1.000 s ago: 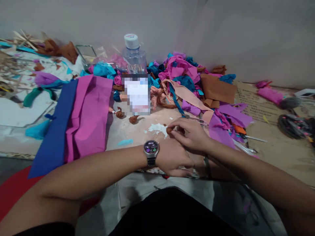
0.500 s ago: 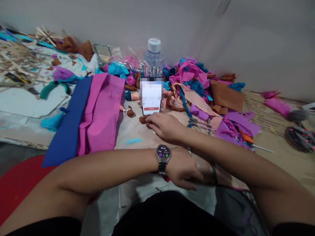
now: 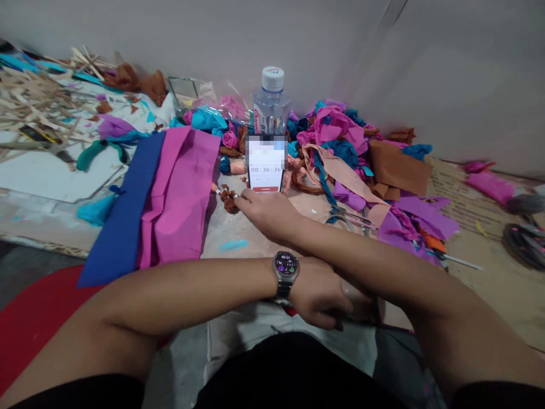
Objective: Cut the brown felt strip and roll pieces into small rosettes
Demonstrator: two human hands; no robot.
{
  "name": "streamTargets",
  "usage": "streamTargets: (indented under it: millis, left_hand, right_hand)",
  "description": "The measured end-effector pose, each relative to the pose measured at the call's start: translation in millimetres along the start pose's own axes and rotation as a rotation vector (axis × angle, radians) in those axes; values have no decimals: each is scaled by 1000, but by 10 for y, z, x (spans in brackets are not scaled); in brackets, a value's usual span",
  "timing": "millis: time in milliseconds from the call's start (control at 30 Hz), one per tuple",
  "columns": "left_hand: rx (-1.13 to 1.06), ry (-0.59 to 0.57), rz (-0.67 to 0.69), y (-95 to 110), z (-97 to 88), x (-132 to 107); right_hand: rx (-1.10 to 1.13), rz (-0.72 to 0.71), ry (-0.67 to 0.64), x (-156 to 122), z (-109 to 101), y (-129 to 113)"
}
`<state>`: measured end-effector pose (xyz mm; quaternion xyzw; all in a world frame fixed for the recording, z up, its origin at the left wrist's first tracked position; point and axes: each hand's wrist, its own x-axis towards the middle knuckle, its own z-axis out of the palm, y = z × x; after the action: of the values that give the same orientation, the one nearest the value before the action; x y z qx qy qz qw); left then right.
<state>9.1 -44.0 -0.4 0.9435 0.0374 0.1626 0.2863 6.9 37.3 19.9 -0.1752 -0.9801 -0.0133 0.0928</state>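
My right hand (image 3: 270, 215) reaches in front of the phone, its fingertips closed on the right side of a small piece of crumpled brown paper (image 3: 230, 202). That piece lies against another brown twist with a white-and-pink stem, beside the pink sheet. Crossing under my right forearm, my left hand (image 3: 321, 291) wears a watch (image 3: 285, 267) and stays low near the table's front edge. Its fingers are curled, and anything inside them is hidden. The phone (image 3: 264, 176) stands upright against a clear bottle (image 3: 271, 105) and shows a running timer.
Folded blue (image 3: 128, 199) and pink sheets (image 3: 183, 199) lie left of the hands. Coloured crumpled paper (image 3: 336, 128) heaps up behind. Scissors (image 3: 351, 216) and an orange-handled screwdriver (image 3: 434, 241) lie to the right. Green-handled pliers (image 3: 91, 154) and wooden sticks (image 3: 34, 96) are at left.
My right hand has moved left with the brown paper piece, bringing it against the other brown twist. The fingers of my left hand have curled slightly more. The view has shifted a little.
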Motion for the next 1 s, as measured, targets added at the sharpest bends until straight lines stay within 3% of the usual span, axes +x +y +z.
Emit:
streamTargets:
  millis: [167, 300, 467, 633, 833, 1000]
  left_hand:
    - [-30, 4, 9, -3, -5, 2]
    - [-39, -75, -33, -2, -6, 25]
    - [-30, -75, -39, 3, 1, 36]
    - [-39, -24, -21, -1, 7, 37]
    - [-82, -77, -12, -21, -3, 50]
    - [-63, -68, -35, -28, 42, 27]
  right_hand:
    - [-88, -44, 14, -14, -68, -53]
    - [-144, -138, 15, 0, -58, -104]
    - [-207, -82, -2, 149, 6, -156]
    - [-187, -45, -19, 167, -45, -153]
    - [-93, -209, 6, 112, -102, -196]
    - [-102, -195, 6, 204, -18, -183]
